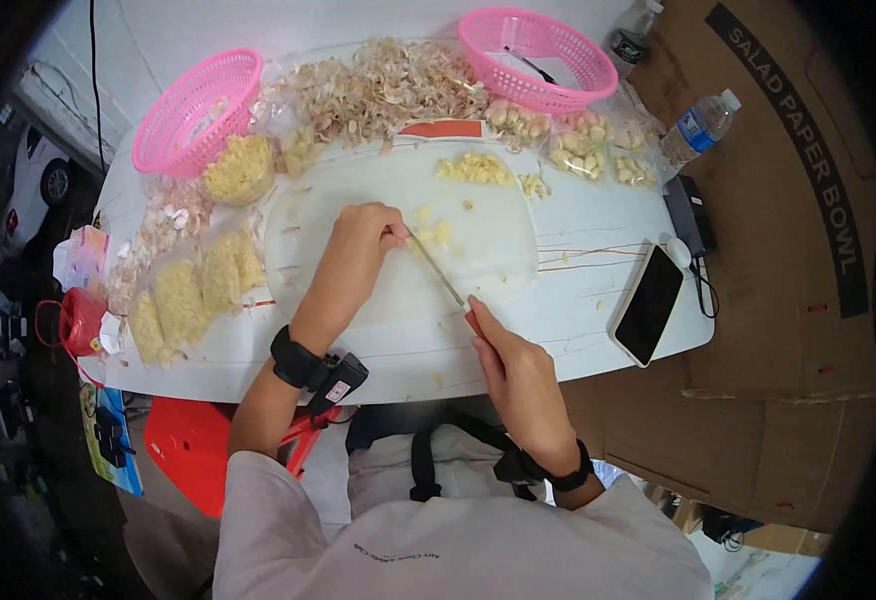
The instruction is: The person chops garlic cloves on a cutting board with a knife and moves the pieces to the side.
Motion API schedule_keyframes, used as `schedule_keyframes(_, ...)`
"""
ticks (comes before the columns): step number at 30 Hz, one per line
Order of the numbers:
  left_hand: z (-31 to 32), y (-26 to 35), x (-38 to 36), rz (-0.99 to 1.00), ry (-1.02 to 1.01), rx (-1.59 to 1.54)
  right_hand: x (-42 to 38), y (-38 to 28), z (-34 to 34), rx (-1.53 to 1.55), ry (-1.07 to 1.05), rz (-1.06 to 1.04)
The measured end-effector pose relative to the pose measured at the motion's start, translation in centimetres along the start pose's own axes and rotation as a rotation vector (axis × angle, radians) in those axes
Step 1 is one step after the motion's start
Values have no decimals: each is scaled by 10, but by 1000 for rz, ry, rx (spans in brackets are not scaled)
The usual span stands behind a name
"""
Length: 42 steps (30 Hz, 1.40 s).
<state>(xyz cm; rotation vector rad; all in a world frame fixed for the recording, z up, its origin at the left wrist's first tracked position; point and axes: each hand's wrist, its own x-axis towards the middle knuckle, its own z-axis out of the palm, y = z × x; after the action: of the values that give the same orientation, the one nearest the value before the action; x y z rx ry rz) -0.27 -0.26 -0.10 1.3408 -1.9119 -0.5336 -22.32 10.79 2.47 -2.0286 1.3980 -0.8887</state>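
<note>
My right hand [520, 385] is wrapped around the red handle of a knife [438, 270]. Its narrow blade slants up and left over the white cutting board [348, 285]. At the blade's tip, my left hand [366, 232] has its fingers curled together against the metal; whether anything else is between them is hidden. Just beyond the blade lie a few cut garlic pieces [438, 232]. A larger heap of chopped garlic [476, 168] sits at the board's far right.
Garlic skins [383, 90] are piled at the back between two pink baskets [173, 125]. A tub of chopped garlic [241, 172] and filled bags [180, 300] stand at left. Bagged cloves [578, 158], a water bottle [700, 128] and a phone [648, 305] lie along the right.
</note>
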Motion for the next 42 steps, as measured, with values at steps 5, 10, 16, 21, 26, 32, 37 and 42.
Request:
schedule_keyframes(5, -2, 3, 1, -9, 5, -22, -6, -7, -6, 10, -53, 83)
schedule_keyframes(10, -4, 8, 2, -17, 1, -9, -7, -4, 4, 86, 4, 62)
schedule_keyframes(16, -2, 4, 0, -4, 19, -2, 2, 4, 28, 68, 43, 88)
schedule_keyframes(21, -3, 8, 1, -22, 18, -61, 11, 12, 32, 73, 50, 42)
schedule_keyframes(26, 1, 1, 0, -16, 31, -48, -1, -8, 9, 106, 8, 84)
schedule_keyframes(32, 2, -2, -1, -34, 32, -41, -9, -8, 17, 137, -5, 134)
schedule_keyframes(37, 2, -1, -3, -16, 43, 5, -2, 5, 34, 123, 16, 100)
schedule_keyframes(42, 3, -1, -3, -57, 30, -25, 2, 8, 41, 14, 59, 55)
